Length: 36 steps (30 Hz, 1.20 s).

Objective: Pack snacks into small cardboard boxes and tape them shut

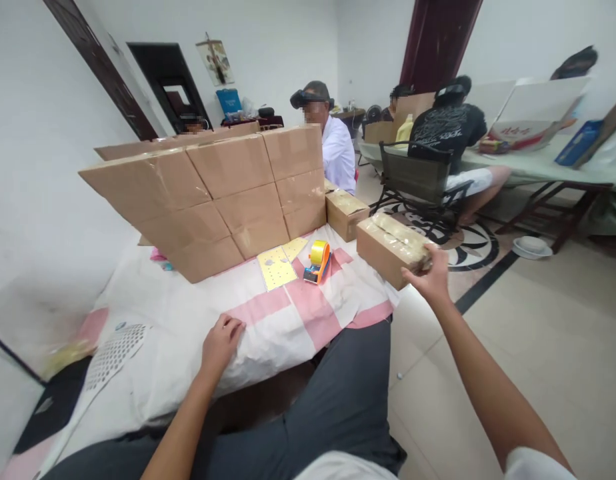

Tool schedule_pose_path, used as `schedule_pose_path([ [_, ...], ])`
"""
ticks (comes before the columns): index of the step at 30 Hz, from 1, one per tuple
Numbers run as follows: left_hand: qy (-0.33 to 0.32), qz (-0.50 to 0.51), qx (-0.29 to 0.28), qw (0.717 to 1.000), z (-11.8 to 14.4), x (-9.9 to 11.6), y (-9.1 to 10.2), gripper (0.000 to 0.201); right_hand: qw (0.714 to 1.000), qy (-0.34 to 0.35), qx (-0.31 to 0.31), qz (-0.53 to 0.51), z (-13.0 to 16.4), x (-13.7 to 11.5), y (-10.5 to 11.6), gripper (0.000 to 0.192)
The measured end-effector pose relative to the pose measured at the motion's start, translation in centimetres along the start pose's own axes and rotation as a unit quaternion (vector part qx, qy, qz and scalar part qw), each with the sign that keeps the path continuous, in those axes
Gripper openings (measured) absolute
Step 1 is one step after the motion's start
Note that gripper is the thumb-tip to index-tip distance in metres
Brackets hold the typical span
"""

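My right hand [431, 275] grips the near end of a taped cardboard box [388, 248] that sits at the right corner of the table. My left hand [221, 343] rests with curled fingers on the white and pink tablecloth [268, 313] at the table's front edge and holds nothing. An orange tape dispenser with a yellow roll [318, 261] lies between the hands, farther in. Beside it lie yellow sheets [277, 267].
A wall of stacked cardboard boxes [213, 193] lines the far side of the table. Another taped box [345, 212] stands behind the held one. A white perforated sheet [113, 353] lies at the left. Other people sit at tables beyond, with a dark chair [418, 180] nearby.
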<state>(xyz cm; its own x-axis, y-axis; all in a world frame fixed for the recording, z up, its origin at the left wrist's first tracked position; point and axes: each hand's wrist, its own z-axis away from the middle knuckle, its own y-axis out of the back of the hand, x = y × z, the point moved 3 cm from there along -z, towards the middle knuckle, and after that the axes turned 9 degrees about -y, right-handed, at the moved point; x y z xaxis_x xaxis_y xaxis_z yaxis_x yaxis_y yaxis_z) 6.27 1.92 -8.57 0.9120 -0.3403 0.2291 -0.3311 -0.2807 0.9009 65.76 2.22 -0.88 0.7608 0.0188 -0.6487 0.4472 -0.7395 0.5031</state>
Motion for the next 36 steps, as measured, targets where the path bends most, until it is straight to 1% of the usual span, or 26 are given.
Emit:
schedule_pose_path([
  [2,-0.013,0.013,-0.018,1.0,-0.1,0.0,-0.3,0.035,1.0,-0.017,-0.02,-0.011,-1.5,0.4,-2.4,0.083],
  [5,-0.031,0.018,-0.032,0.999,-0.3,0.4,-0.1,0.036,0.998,-0.048,-0.035,-0.016,-3.2,0.2,-5.5,0.09],
  [7,-0.032,-0.002,-0.031,0.999,-0.3,0.8,0.3,0.038,0.997,-0.061,-0.039,-0.005,-3.9,-0.3,-7.1,0.094],
  [10,-0.016,-0.03,-0.014,0.999,-0.3,0.9,0.6,0.039,0.996,-0.072,-0.049,0.011,-4.5,-1.1,-8.9,0.095],
  [13,0.004,-0.021,-0.011,1.0,-0.1,0.7,0.5,0.039,0.995,-0.072,-0.061,0.022,-5.1,-1.8,-10.1,0.096],
  [16,0.023,-0.001,-0.016,1.0,-0.1,0.3,0.7,0.037,0.993,-0.085,-0.081,0.023,-6.1,-2.2,-10.6,0.102],
  [18,0.031,0.01,-0.017,0.999,-0.3,-0.3,1.4,0.035,0.988,-0.106,-0.104,0.045,-6.7,-2.5,-10.5,0.108],
  [20,0.038,0.015,0.001,0.999,-0.9,-1.4,2.9,0.032,0.985,-0.115,-0.098,0.086,-6.6,-3.2,-10.1,0.113],
  [21,0.043,0.02,0.02,0.999,-1.3,-2.3,3.9,0.031,0.986,-0.104,-0.079,0.106,-6.0,-3.9,-9.8,0.114],
  [22,0.048,0.026,0.046,0.997,-1.7,-3.4,5.0,0.031,0.989,-0.08,-0.048,0.116,-5.0,-4.8,-9.5,0.112],
  [23,0.054,0.034,0.074,0.995,-2.1,-4.7,6.3,0.03,0.992,-0.041,-0.021,0.115,-3.5,-5.8,-9.3,0.108],
  [25,0.071,0.05,0.122,0.989,-3.0,-7.9,8.7,0.031,0.994,0.056,0.026,0.092,0.7,-7.6,-9.0,0.094],
  [26,0.082,0.056,0.137,0.986,-3.5,-9.8,9.8,0.03,0.991,0.099,0.024,0.083,3.2,-8.1,-8.9,0.084],
  [27,0.097,0.059,0.147,0.983,-4.0,-11.7,10.9,0.029,0.988,0.13,0.015,0.08,5.6,-8.3,-8.9,0.078],
  [28,0.115,0.06,0.152,0.98,-4.6,-13.7,11.8,0.028,0.986,0.144,0.005,0.086,7.8,-8.2,-8.9,0.076],
  [30,0.161,0.062,0.162,0.972,-6.1,-17.5,13.1,0.028,0.985,0.139,0.009,0.102,11.2,-7.5,-8.5,0.075],
  [32,0.213,0.062,0.174,0.959,-8.3,-20.8,13.9,0.033,0.987,0.12,-0.006,0.108,12.9,-6.6,-8.3,0.076],
  [34,0.239,0.059,0.184,0.952,-11.4,-23.3,14.1,0.046,0.988,0.106,-0.021,0.11,13.4,-6.2,-8.3,0.076],
  [36,0.228,0.062,0.188,0.953,-15.1,-24.7,13.9,0.06,0.988,0.102,-0.027,0.115,13.1,-6.1,-8.4,0.076],
])
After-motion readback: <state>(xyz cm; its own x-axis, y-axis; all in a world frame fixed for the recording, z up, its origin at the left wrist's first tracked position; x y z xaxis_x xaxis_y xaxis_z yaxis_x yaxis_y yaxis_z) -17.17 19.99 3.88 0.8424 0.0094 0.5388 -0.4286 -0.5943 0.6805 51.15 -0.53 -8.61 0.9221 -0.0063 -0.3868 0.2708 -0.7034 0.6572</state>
